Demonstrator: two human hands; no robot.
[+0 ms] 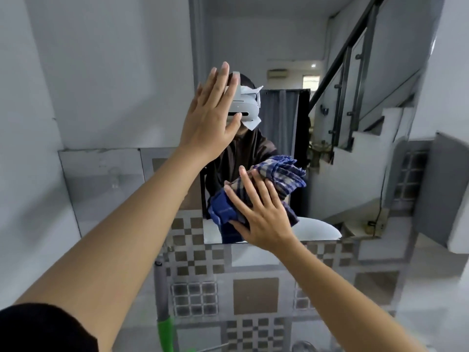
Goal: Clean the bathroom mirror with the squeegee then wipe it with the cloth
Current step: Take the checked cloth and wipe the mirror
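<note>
The bathroom mirror (355, 34) hangs on the wall straight ahead, and a person wearing a headset is reflected in it. My left hand (208, 118) lies flat against the mirror's upper left part, fingers spread and holding nothing. My right hand (261, 212) presses a blue checked cloth (219, 209) against the lower part of the glass, near the bottom edge. The cloth is bunched under my palm and its reflection shows just above my fingers. A grey pole with a green grip (163, 301) stands below the mirror on the left; I cannot tell whether it is the squeegee.
Patterned grey and brown tiles (253, 295) cover the wall below the mirror. A grey box-like fixture (444, 191) sticks out from the wall at the right. Plain grey wall lies to the left of the mirror. A staircase and a white basin appear only as reflections.
</note>
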